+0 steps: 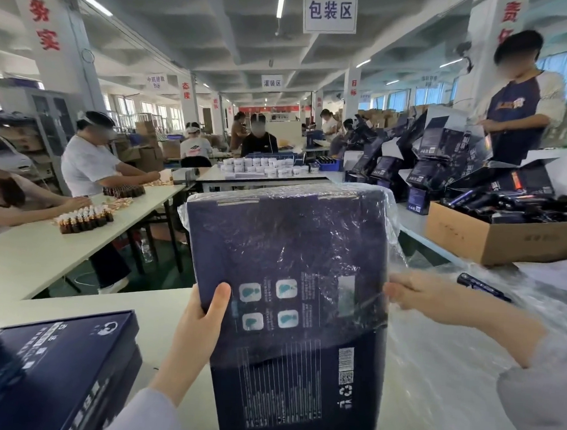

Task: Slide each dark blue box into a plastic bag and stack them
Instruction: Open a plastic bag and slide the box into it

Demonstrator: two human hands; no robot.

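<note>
Under my left hand's (202,328) thumb the dark blue box (281,315) looked like smooth, matt printed card. The plastic bag (393,239), pinched in my right hand's (415,293) fingers, was thin clear film, glossy and crinkled, glaring above my fingertips. Below the right fingers lay more shiny film (447,368); beyond them stood a dull brown cardboard carton (489,243).

A dark blue cardboard box (289,280), half-sheathed in a clear plastic bag (389,226), is held upright by the left hand (202,322) while the bag's edge is pinched by the right hand (415,293).

fingers of the left hand (199,328) hide behind the dark blue box (284,393); stacked boxes (58,367) cropped left.
</note>
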